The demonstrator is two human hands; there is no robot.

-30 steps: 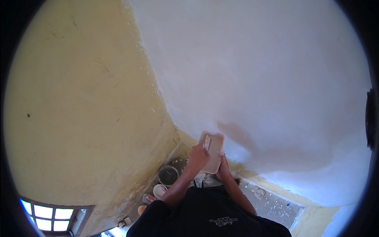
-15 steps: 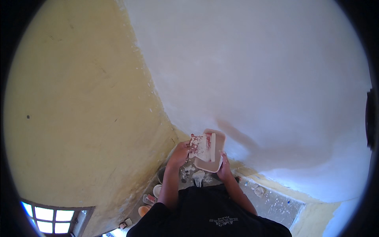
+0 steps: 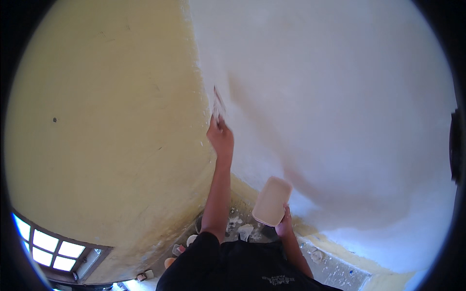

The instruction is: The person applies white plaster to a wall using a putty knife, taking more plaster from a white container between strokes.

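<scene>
My left hand is raised in the corner with its fingers closed on a putty-smeared scraper, whose blade points up along the seam where the yellow wall meets the white wall. I cannot tell whether the blade touches the surface. Lower and to the right, my right hand grips a shallow beige tray by its side, in front of the white wall.
A framed window is low at the left. Below me the grey floor is splattered white and holds several containers, among them a white one beside my left forearm, and a pale crumpled bag.
My left hand has lifted the scraper out of the tray and up along the corner. My right hand and the tray have moved slightly down and to the right.
</scene>
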